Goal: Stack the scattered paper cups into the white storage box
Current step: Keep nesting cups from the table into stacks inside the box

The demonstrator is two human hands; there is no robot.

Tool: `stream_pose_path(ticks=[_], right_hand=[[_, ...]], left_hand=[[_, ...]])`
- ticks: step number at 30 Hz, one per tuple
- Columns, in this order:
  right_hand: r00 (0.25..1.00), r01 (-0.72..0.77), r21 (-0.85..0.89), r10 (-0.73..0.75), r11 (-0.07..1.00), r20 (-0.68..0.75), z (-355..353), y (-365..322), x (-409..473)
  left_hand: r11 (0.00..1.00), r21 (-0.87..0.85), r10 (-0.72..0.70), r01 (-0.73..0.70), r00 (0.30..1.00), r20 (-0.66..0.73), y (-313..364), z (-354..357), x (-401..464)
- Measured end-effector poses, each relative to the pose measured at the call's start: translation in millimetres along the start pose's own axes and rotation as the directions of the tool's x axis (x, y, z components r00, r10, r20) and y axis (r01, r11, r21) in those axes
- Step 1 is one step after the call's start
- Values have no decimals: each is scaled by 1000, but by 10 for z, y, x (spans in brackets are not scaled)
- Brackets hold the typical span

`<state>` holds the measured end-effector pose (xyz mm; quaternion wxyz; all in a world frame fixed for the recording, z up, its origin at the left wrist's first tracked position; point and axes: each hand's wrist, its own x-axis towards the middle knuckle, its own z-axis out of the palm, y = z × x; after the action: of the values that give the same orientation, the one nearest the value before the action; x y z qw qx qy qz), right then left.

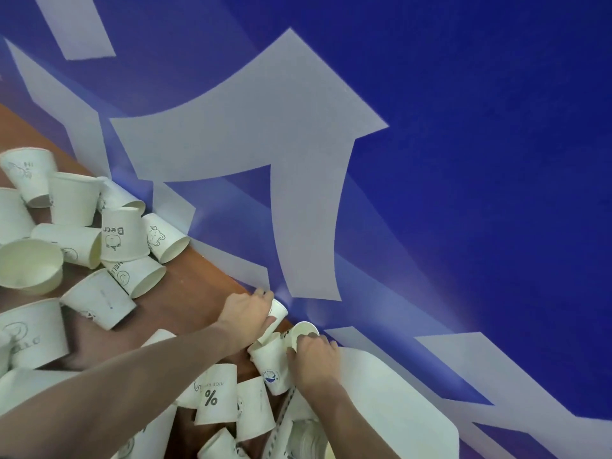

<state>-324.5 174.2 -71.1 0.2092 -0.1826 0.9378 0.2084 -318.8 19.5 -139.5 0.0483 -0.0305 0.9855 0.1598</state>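
Left forearm: nearest the camera, reaching across the brown table (pixel 185 293).
Left hand (pixel 246 314): fingers curled round a small paper cup (pixel 276 314) at the table's far edge, by the blue wall (pixel 463 160).
Right hand (pixel 314 359): gripping two cups (pixel 275 362) just beside it.
White storage box (pixel 397 409): near right corner.
Loose cups (pixel 122 238): scattered along the table's left part.

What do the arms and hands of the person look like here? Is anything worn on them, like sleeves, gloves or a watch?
Both forearms are bare as far as the picture shows; no sleeve reaches into view. The left hand and the right hand wear no gloves. No watch, bracelet or ring can be seen on the visible sides of the wrists and fingers. Slight blur could hide small details.
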Motion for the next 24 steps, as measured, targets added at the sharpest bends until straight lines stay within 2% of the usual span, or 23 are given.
stream_pose_path(ticks=[5, 9, 12, 20, 24], right_hand=[[1000, 10, 8, -10, 1000, 11, 101, 1, 57], [1000, 2, -51, -1, 999, 8, 153, -36, 66], [1000, 2, -53, -3, 999, -29, 155, -41, 45], [991, -1, 50, 7, 999, -132, 11, -95, -175], [965, 21, 95, 4, 995, -261, -102, -140, -393]], left_hand=[[1000, -14, -12, 13, 1000, 27, -3, 100, 25], [998, -13, 65, -64, 996, 67, -101, 95, 29], [994, -1, 111, -111, 990, 86, -126, 25, 16], [992, 49, 104, -115, 976, 191, -185, -204, -99], [990, 19, 132, -138, 974, 186, -201, -335, -242]])
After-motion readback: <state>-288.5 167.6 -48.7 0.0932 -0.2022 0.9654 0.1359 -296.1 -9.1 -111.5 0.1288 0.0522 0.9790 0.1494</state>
